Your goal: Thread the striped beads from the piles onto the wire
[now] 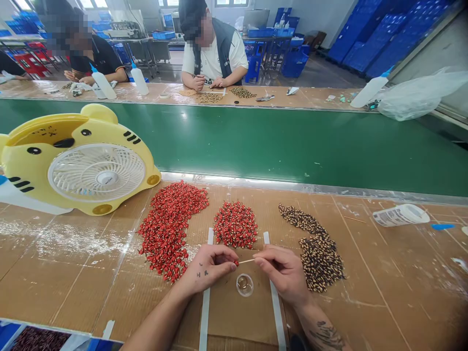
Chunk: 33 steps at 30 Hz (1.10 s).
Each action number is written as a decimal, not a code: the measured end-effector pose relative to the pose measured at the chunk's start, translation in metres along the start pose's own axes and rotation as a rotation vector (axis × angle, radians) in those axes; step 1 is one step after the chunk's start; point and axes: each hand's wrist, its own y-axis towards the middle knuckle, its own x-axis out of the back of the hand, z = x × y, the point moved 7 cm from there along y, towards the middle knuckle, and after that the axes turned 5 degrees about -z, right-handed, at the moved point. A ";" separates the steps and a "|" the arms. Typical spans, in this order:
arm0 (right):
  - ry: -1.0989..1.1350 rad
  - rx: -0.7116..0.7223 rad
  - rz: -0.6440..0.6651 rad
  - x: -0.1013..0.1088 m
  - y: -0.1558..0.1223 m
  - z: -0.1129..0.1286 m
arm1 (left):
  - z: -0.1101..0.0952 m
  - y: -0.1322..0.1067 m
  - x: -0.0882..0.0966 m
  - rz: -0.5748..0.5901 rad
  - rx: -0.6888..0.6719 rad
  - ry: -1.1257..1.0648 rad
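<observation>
Tiny red bead [236, 263] sits pinched in the left hand [208, 267], with a thin, fragile white stick [247, 261] pinched at three o'clock by the right hand [281, 273].

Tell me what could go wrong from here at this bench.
The tiny red piece at the tip of the thin white stick, by the left hand, could slip into the nearby red pile. The right hand might knock the small clear dish below. The yellow fan could perhaps scatter loose pieces.

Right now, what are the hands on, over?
Right hand: thin white stick. Left hand: red bead at stick's tip. Clear round dish below. Nothing in the way.
</observation>
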 end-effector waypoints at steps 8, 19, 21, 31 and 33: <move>-0.056 0.011 0.049 -0.006 0.002 0.004 | 0.005 0.000 0.000 0.023 -0.013 -0.004; -0.114 0.043 0.028 0.001 0.001 0.004 | -0.004 -0.001 -0.002 0.009 -0.067 0.117; -0.093 0.063 0.104 -0.001 0.002 0.005 | -0.003 0.000 -0.002 0.004 -0.055 0.109; -0.331 0.024 0.212 0.028 0.008 0.001 | 0.001 0.001 -0.001 0.019 -0.037 0.025; -0.445 -0.060 0.134 0.057 0.008 -0.009 | 0.001 0.000 -0.001 0.028 -0.037 0.027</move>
